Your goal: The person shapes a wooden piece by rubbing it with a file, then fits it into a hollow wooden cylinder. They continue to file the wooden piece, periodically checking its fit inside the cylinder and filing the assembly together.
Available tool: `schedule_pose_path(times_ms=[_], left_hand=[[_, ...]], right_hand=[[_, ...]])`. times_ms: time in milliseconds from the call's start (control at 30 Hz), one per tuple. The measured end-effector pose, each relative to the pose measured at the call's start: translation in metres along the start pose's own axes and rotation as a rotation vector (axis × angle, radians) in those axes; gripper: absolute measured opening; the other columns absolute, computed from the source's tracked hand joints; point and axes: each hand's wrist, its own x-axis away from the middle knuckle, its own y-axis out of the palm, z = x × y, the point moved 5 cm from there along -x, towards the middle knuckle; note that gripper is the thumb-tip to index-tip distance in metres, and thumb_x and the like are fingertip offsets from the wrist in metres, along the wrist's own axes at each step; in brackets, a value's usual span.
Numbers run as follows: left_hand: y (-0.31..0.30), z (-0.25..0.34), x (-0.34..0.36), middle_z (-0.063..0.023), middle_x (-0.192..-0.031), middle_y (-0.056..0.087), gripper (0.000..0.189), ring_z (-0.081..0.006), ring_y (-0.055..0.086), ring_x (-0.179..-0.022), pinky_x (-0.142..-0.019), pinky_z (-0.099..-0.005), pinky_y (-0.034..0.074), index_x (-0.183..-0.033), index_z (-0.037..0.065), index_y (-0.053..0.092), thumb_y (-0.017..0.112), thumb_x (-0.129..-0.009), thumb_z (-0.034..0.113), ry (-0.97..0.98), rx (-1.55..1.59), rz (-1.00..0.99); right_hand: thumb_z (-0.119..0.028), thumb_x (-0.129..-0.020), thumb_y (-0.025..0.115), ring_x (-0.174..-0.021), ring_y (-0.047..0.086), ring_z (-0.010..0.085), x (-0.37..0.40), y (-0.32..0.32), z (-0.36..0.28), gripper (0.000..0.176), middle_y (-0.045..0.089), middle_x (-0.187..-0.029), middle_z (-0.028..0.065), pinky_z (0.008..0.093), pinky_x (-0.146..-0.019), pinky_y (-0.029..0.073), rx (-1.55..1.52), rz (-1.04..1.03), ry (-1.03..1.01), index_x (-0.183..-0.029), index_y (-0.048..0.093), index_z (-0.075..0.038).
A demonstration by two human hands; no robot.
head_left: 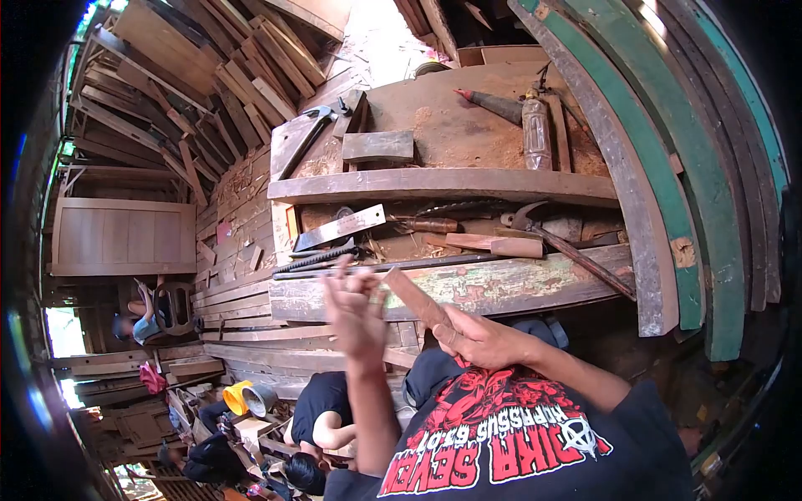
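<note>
My right hand (478, 338) is closed around one end of a short flat piece of wood (415, 297), which points up and to the left over the near edge of the workbench. My left hand (355, 311) is raised just left of the wood's far end, blurred by motion. Its fingers look spread, and nothing shows in them. Beyond the hands, in the bench trough, lie a handsaw (342, 226), a wood-handled tool (426, 225), a wooden piece (494, 244) and a claw hammer (576, 255) with a long handle.
On the bench top (468, 125) are another hammer (309, 138), a wooden block (378, 147), a pointed tool (493, 103) and a plastic bottle (536, 134). Long green-painted boards (647, 125) lean at the right. Stacked planks (167, 83) fill the left, and other people (322, 409) sit at lower left.
</note>
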Motion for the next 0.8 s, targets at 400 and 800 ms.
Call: schedule_pose_path(times_ms=[400, 800], left_hand=[[0.061, -0.044, 0.037, -0.015, -0.146, 0.058, 0.037, -0.0151, 0.059, -0.118, -0.096, -0.029, 0.05, -0.146, 0.002, 0.049, 0.046, -0.113, 0.02, 0.031, -0.421, -0.598], [0.048, -0.051, 0.017, -0.0076, -0.083, 0.066, 0.038, -0.0219, 0.071, -0.091, -0.098, -0.0396, 0.056, -0.098, 0.005, 0.059, 0.04, -0.116, 0.033, -0.02, -0.298, -0.461]], right_hand=[[-0.04, -0.111, 0.055, -0.076, 0.054, 0.0076, -0.018, -0.027, 0.005, 0.044, 0.06, -0.09, -0.0006, 0.027, -0.068, 0.048, -0.223, 0.34, -0.289, -0.128, 0.06, 0.0], [-0.052, -0.112, 0.045, -0.065, 0.043, 0.006, -0.018, -0.013, 0.004, 0.05, 0.048, -0.076, -0.0043, 0.0242, -0.057, 0.037, -0.276, 0.077, -0.099, -0.111, 0.062, -0.006]])
